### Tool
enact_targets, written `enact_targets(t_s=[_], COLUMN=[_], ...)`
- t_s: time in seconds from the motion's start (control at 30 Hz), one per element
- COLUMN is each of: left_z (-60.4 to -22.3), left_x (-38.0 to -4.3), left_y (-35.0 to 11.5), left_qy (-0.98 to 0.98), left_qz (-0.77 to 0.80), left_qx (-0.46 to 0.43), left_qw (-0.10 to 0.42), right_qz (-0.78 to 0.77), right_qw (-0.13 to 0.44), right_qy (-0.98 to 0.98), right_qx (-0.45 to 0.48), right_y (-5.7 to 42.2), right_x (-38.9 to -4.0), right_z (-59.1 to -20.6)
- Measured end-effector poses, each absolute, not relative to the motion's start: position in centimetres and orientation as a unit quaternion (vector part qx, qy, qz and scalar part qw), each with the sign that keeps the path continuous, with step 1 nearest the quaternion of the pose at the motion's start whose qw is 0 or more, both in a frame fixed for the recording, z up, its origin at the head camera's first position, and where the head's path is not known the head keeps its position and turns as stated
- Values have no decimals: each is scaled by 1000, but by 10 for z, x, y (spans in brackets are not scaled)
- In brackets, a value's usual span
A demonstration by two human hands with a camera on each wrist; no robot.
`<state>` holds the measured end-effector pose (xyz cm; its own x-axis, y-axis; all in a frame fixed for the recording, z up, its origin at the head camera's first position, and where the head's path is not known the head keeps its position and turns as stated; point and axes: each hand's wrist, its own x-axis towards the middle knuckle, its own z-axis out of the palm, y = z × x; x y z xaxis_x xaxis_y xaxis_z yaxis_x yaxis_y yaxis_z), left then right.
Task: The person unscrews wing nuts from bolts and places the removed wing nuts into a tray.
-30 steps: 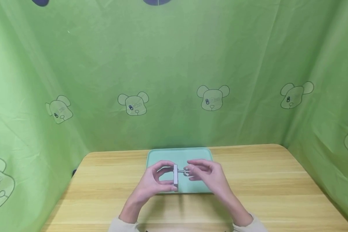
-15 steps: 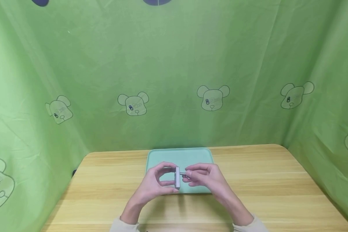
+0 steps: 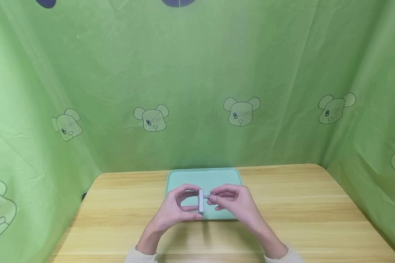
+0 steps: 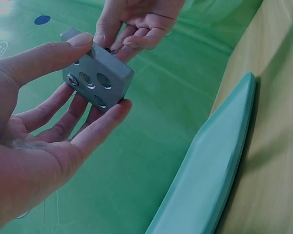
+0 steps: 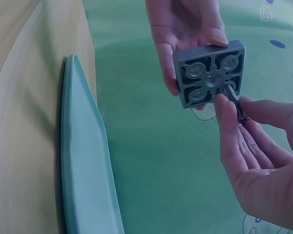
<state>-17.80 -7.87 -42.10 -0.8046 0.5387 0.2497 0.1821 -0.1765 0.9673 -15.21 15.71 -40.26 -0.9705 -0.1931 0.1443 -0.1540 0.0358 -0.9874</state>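
Note:
Between thumb and fingertips, my left hand point(image 3: 172, 208) grips a square grey metal block point(image 3: 201, 201) by its opposite edges. The block stands upright above the tray in the head view. Several round holes show on its smooth face in the left wrist view, one with a ringed metal insert. Its ribbed, recessed face point(image 5: 212, 80) turns toward the right hand. My right hand point(image 3: 238, 202) pinches a small metal shaft with a wider head point(image 5: 232, 93). The shaft's tip is at a corner hole of the ribbed face; the fingers mostly hide its head.
A mint-green tray point(image 3: 197, 175) lies on the wooden table point(image 3: 299, 204), beneath and behind the hands. Green fabric point(image 3: 197, 73) printed with bear heads encloses the table at the back and on both sides.
The right thumb and fingers have closed over the shaft's shiny head, which showed more a second ago. The block shifted slightly right and down, then held nearly still over the last half second.

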Motion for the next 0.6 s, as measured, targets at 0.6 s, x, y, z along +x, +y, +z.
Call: enact_targets(t_s=[0.6], left_z=[-421], left_x=[-181], left_y=[-87], left_qy=[579], left_qz=[747], left_qx=[290], left_qw=[151], right_qz=[-383], right_qw=[-416], right_qy=[712], right_qx=[-417], right_y=[145], right_x=[-160], right_z=[-412])
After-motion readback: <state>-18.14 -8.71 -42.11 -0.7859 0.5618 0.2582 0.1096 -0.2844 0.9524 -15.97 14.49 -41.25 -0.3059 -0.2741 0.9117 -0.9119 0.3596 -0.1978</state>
